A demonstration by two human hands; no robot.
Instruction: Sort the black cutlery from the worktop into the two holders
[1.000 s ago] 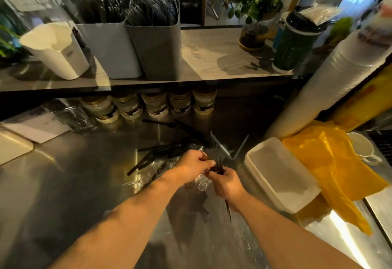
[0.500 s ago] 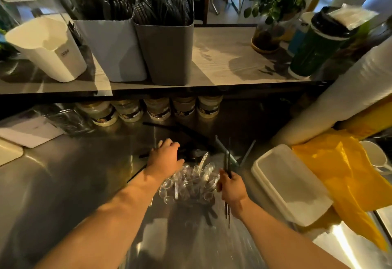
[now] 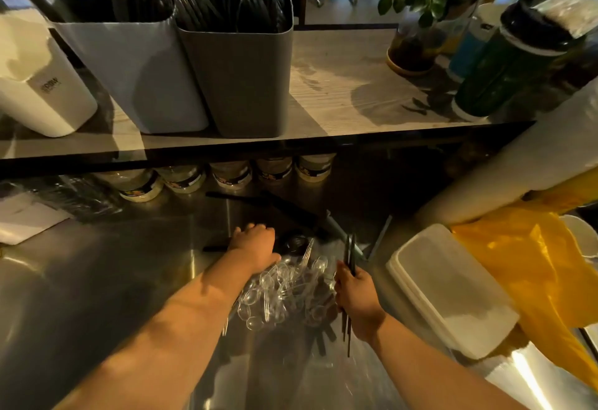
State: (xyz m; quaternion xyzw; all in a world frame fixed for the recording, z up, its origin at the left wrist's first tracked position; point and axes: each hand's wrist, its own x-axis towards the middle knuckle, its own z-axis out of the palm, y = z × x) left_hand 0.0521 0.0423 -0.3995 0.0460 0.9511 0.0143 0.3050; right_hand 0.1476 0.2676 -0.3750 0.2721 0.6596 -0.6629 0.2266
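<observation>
Two holders stand on the upper shelf, a light grey one (image 3: 139, 76) and a dark grey one (image 3: 246, 82), both packed with black cutlery. My right hand (image 3: 356, 299) grips a few black cutlery pieces (image 3: 349, 251) upright above the steel worktop. My left hand (image 3: 255, 244) reaches forward over loose black cutlery (image 3: 291, 209) lying on the worktop, fingers curled down; what it touches is hidden. A heap of clear plastic spoons (image 3: 281, 290) lies between my hands.
A white jug (image 3: 38, 92) stands left of the holders. Jars (image 3: 184, 179) line up under the shelf. A white lidded box (image 3: 449, 290), a yellow bag (image 3: 530, 267) and a stack of white cups (image 3: 517, 167) fill the right side. A plant (image 3: 420, 11) sits at the back.
My hands have parted. The left hand moved forward and left from the clear spoons to the black cutlery. The right hand keeps its black pieces. The view has come closer to the shelf.
</observation>
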